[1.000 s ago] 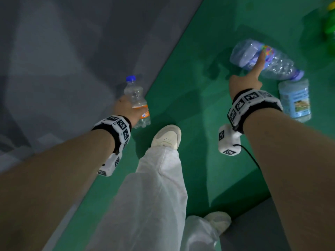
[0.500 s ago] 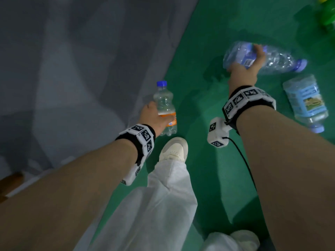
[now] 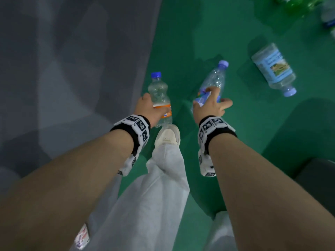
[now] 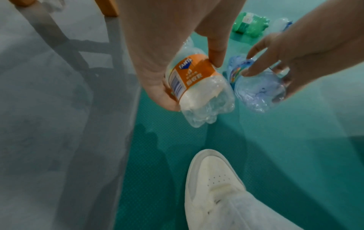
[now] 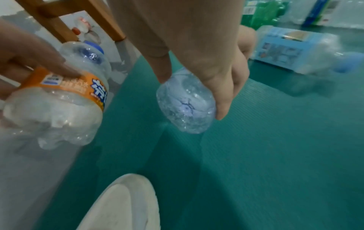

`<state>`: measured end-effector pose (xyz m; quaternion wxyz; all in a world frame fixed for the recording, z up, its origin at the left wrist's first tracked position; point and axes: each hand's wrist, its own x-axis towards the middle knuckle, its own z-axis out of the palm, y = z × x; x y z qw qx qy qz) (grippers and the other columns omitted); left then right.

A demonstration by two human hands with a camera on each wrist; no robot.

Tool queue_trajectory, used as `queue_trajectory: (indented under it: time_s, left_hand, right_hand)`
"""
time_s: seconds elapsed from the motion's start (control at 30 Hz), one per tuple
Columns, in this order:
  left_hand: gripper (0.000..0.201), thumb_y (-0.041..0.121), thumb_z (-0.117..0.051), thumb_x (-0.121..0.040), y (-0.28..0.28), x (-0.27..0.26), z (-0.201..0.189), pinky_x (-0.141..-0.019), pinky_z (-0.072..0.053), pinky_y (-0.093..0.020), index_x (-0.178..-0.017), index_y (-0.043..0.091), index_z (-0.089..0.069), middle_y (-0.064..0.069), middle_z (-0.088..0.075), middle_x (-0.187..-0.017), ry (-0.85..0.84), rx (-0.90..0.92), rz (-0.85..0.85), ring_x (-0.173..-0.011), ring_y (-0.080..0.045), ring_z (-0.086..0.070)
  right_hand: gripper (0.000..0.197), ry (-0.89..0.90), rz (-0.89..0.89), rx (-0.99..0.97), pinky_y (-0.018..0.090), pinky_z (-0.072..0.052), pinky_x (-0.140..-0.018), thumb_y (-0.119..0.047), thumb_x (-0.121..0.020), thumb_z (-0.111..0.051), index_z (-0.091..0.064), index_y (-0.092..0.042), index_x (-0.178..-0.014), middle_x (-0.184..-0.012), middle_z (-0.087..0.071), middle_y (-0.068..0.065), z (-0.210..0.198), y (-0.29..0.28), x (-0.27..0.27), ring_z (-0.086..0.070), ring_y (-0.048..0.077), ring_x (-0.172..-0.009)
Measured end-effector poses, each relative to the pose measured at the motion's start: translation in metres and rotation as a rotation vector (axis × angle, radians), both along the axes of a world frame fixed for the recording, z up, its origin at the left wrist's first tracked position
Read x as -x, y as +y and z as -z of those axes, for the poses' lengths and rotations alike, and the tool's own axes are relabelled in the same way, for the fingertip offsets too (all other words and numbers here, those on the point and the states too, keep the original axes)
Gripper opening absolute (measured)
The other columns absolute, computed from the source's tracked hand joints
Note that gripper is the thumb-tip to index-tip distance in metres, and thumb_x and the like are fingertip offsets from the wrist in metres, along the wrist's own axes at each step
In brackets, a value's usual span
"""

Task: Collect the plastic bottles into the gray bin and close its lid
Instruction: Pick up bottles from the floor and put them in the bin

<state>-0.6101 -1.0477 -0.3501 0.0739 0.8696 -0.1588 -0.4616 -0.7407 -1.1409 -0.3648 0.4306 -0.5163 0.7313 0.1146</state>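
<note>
Each hand grips a bottle: the left hand (image 3: 147,109) curls round the orange-label bottle (image 3: 160,98), and the right hand (image 3: 211,105) has thumb and fingers wrapped round the blue-label bottle (image 3: 212,84).

Taking the white shoe (image 3: 168,134) as landmark, both bottles hang just beyond its toe, above the green mat (image 3: 235,133). A second ago the blue-label bottle lay on the mat far beyond and to the right of the shoe, the right hand only reaching it; now it is lifted and drawn in beside the other. Two bottles look ready for the bin, which I cannot make out for certain.

Both held bottles run lengthwise away from the shoe, caps far, bases near. Further off to the right, the square bottle (image 3: 273,69) lies flat, cap turned nearer; a green bottle (image 3: 297,4) lies beyond.
</note>
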Motion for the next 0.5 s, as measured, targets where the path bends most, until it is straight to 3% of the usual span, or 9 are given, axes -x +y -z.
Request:
queue_trajectory:
  time_s: [0.13, 0.27, 0.5]
  left_hand:
    - [0.06, 0.038, -0.075, -0.073, 0.0, 0.019, -0.02, -0.09, -0.048, -0.038, -0.117, 0.006, -0.05, -0.012, -0.057, -0.116, -0.01, -0.008, 0.082, -0.103, -0.028, -0.058]
    - [0.061, 0.041, -0.076, -0.071, 0.003, 0.051, -0.046, -0.087, -0.049, -0.036, -0.116, 0.006, -0.054, -0.013, -0.059, -0.114, -0.012, -0.039, 0.201, -0.101, -0.029, -0.06]
    - [0.053, 0.04, -0.076, -0.07, -0.007, 0.153, -0.102, -0.082, -0.045, -0.028, -0.109, 0.008, -0.058, -0.009, -0.061, -0.108, 0.011, 0.042, 0.316, -0.097, -0.025, -0.06]
  right_hand:
    - [0.061, 0.013, 0.114, -0.039, 0.037, -0.043, -0.098, -0.017, -0.081, -0.067, -0.03, -0.02, -0.13, -0.132, -0.033, 0.019, -0.028, 0.024, 0.039, -0.047, 0.036, -0.113]
    - [0.062, -0.028, 0.17, -0.018, 0.042, -0.042, -0.097, -0.016, -0.078, -0.068, -0.031, -0.015, -0.127, -0.119, -0.05, 0.017, -0.067, 0.045, 0.087, -0.052, 0.034, -0.107]
    - [0.067, -0.085, 0.282, 0.067, 0.036, -0.038, -0.097, -0.014, -0.075, -0.072, -0.032, -0.013, -0.129, -0.122, -0.048, 0.018, -0.131, 0.077, 0.183, -0.047, 0.033, -0.111]
